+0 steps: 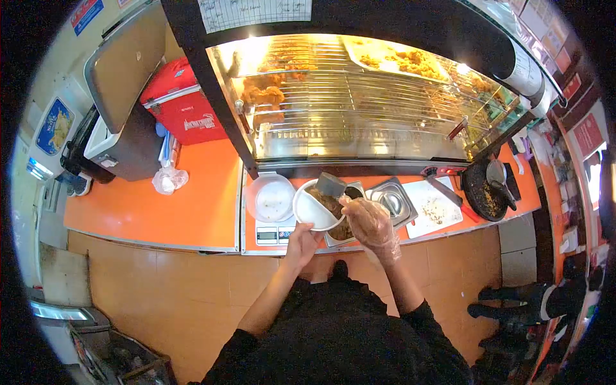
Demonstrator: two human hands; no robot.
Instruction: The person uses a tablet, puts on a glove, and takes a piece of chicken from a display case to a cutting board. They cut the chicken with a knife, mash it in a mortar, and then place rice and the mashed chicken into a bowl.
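Note:
My left hand (303,242) grips the near rim of a round white bowl (312,212), tilted over the counter. Brown food shows along the bowl's right side. In a clear plastic glove, my right hand (371,223) is closed around a grey square-ended scoop (331,185), whose head lies over the bowl's far edge. Just below and right of the bowl is a metal pan (340,232) of brown food, partly covered by bowl and hand. A digital scale (274,235) with a round plastic tub (273,197) on it stands left of the bowl.
A lit glass display case (359,122) with fried food rises behind the orange counter (160,215). To the right are a steel pan (393,200), a white cutting board (431,208), a knife (446,191) and a black wok (484,192). A red cooler bag (186,106) stands left.

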